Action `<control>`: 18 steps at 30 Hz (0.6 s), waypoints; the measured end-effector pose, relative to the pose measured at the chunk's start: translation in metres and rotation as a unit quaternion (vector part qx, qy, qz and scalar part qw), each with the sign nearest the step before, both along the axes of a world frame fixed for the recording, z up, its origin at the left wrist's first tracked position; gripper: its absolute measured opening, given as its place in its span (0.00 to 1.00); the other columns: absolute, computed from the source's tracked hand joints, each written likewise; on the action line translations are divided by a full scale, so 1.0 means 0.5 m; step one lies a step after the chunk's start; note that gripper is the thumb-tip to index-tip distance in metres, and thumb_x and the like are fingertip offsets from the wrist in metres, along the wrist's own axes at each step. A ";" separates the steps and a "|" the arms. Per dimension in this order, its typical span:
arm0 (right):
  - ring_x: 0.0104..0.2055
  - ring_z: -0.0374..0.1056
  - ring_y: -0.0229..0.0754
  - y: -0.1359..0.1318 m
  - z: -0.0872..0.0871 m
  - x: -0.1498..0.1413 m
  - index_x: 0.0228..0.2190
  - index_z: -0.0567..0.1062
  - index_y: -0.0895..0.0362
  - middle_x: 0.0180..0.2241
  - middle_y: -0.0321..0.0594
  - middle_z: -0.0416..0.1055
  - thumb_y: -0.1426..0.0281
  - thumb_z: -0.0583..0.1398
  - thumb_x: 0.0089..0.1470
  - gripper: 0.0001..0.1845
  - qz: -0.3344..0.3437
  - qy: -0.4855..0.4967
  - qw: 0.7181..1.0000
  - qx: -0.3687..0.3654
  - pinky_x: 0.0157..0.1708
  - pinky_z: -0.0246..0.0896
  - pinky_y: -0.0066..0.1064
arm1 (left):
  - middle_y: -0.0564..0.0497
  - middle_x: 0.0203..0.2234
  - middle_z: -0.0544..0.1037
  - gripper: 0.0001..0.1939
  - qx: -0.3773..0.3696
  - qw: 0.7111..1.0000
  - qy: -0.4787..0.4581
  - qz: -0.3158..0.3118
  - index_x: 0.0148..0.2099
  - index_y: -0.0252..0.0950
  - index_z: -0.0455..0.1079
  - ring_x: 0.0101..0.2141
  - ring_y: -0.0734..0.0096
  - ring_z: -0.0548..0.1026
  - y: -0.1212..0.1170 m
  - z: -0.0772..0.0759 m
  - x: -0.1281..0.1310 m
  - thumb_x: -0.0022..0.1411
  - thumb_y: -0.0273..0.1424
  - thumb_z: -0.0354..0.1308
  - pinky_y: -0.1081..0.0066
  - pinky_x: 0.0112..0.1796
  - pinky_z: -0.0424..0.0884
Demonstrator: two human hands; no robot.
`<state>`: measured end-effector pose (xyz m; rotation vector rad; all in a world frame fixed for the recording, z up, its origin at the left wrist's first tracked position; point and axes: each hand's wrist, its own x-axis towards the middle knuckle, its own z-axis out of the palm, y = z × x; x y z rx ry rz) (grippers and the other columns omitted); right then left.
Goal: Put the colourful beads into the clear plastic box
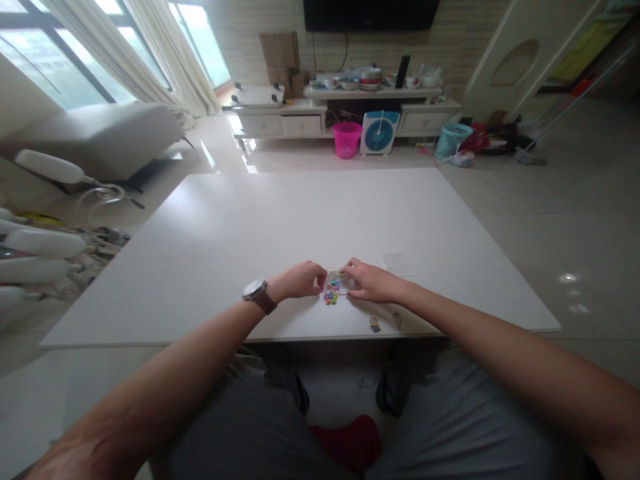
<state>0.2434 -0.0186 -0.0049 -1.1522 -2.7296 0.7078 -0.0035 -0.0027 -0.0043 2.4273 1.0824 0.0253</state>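
From where I stand in the room, both forearms extend over the table (280, 220) toward a small clear case (344, 287). The left hand (303, 279) sits immediately left of the case, fingers curled nearly together; I cannot tell whether they grip anything. The right hand (373, 283) arches over the case's right side, thumb and forefinger spread; its hold cannot be confirmed. Colourful pieces (331, 294) cluster at the case's near-left side; which lie inside is unclear. A clear flat part (399, 264) lies right of the case.
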 end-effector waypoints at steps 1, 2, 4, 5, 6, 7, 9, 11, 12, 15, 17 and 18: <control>0.40 0.70 0.45 0.000 0.000 0.000 0.54 0.68 0.57 0.50 0.48 0.64 0.68 0.64 0.55 0.26 0.001 -0.003 1.000 0.001 0.43 0.64 0.35 | 0.52 0.26 0.79 0.06 0.000 1.000 0.003 0.000 0.32 0.37 0.76 0.27 0.71 0.73 -0.001 0.001 0.001 0.51 0.25 0.60 0.73 0.30 0.65; 0.41 0.70 0.45 -0.001 0.000 0.001 0.54 0.68 0.58 0.50 0.48 0.65 0.68 0.64 0.55 0.26 0.002 -0.005 1.000 0.002 0.44 0.64 0.36 | 0.52 0.25 0.78 0.06 -0.001 1.000 0.004 -0.001 0.31 0.37 0.76 0.26 0.72 0.72 -0.002 0.002 0.002 0.51 0.24 0.59 0.73 0.30 0.64; 0.42 0.70 0.46 -0.002 0.001 0.003 0.55 0.68 0.58 0.51 0.49 0.64 0.67 0.64 0.55 0.26 0.005 -0.006 1.000 0.004 0.45 0.65 0.37 | 0.53 0.24 0.78 0.06 -0.005 1.000 0.005 -0.004 0.30 0.37 0.75 0.25 0.72 0.71 -0.003 0.004 0.003 0.51 0.24 0.58 0.73 0.29 0.63; 0.43 0.70 0.46 -0.003 0.002 0.004 0.55 0.68 0.57 0.52 0.49 0.64 0.67 0.64 0.55 0.27 0.005 -0.006 1.000 0.004 0.46 0.65 0.37 | 0.53 0.24 0.78 0.06 -0.007 1.000 0.005 -0.005 0.30 0.37 0.75 0.25 0.72 0.71 -0.004 0.005 0.004 0.51 0.24 0.58 0.73 0.28 0.63; 0.43 0.70 0.47 -0.004 0.003 0.005 0.56 0.68 0.57 0.54 0.50 0.63 0.66 0.64 0.55 0.28 0.004 -0.007 1.000 0.004 0.46 0.65 0.38 | 0.53 0.23 0.78 0.05 -0.007 1.000 0.006 -0.005 0.29 0.37 0.74 0.25 0.72 0.71 -0.006 0.006 0.004 0.51 0.24 0.58 0.73 0.28 0.62; 0.44 0.71 0.47 -0.005 0.004 0.006 0.56 0.67 0.56 0.55 0.50 0.62 0.66 0.64 0.55 0.29 0.001 -0.009 1.000 0.005 0.46 0.65 0.38 | 0.53 0.23 0.78 0.05 -0.007 1.000 0.008 -0.003 0.29 0.37 0.74 0.25 0.72 0.71 -0.007 0.007 0.004 0.51 0.24 0.58 0.72 0.28 0.62; 0.46 0.71 0.48 -0.005 0.009 0.008 0.58 0.66 0.55 0.58 0.51 0.60 0.65 0.65 0.55 0.30 -0.009 -0.014 1.000 0.007 0.47 0.66 0.39 | 0.52 0.25 0.78 0.05 -0.004 1.000 0.013 0.005 0.31 0.37 0.74 0.26 0.71 0.73 -0.009 0.009 0.005 0.51 0.25 0.58 0.73 0.28 0.63; 0.48 0.70 0.50 -0.005 0.014 0.010 0.58 0.66 0.55 0.59 0.51 0.59 0.64 0.64 0.55 0.30 -0.020 -0.017 1.000 0.012 0.47 0.67 0.40 | 0.52 0.27 0.79 0.07 -0.004 1.000 0.013 0.016 0.35 0.37 0.74 0.28 0.70 0.74 -0.010 0.010 0.005 0.51 0.25 0.59 0.73 0.29 0.64; 0.49 0.70 0.51 -0.004 0.017 0.010 0.57 0.67 0.55 0.59 0.51 0.59 0.64 0.64 0.55 0.29 -0.022 -0.014 1.000 0.014 0.48 0.67 0.41 | 0.52 0.28 0.80 0.09 -0.006 1.000 0.011 0.020 0.37 0.37 0.74 0.29 0.69 0.75 -0.010 0.009 0.005 0.51 0.25 0.60 0.73 0.29 0.64; 0.53 0.67 0.52 -0.001 0.022 0.013 0.56 0.68 0.55 0.57 0.51 0.61 0.65 0.64 0.55 0.27 -0.017 0.011 1.000 0.019 0.52 0.65 0.43 | 0.52 0.29 0.80 0.10 -0.008 1.000 0.005 0.021 0.39 0.38 0.75 0.30 0.69 0.76 -0.008 0.003 0.004 0.52 0.25 0.60 0.73 0.31 0.65; 0.55 0.65 0.53 0.001 0.023 0.013 0.55 0.69 0.55 0.56 0.51 0.62 0.65 0.65 0.55 0.27 -0.011 0.030 0.999 0.027 0.54 0.63 0.45 | 0.52 0.29 0.80 0.07 -0.009 1.000 0.003 0.014 0.36 0.37 0.75 0.29 0.70 0.76 -0.005 -0.002 0.002 0.53 0.25 0.59 0.73 0.31 0.66; 0.56 0.64 0.54 0.001 0.023 0.013 0.54 0.69 0.55 0.56 0.51 0.63 0.66 0.65 0.55 0.26 -0.007 0.036 0.999 0.034 0.55 0.62 0.46 | 0.52 0.28 0.80 0.06 -0.011 1.000 0.002 0.010 0.35 0.37 0.76 0.29 0.71 0.75 -0.003 -0.004 0.001 0.53 0.25 0.59 0.73 0.31 0.66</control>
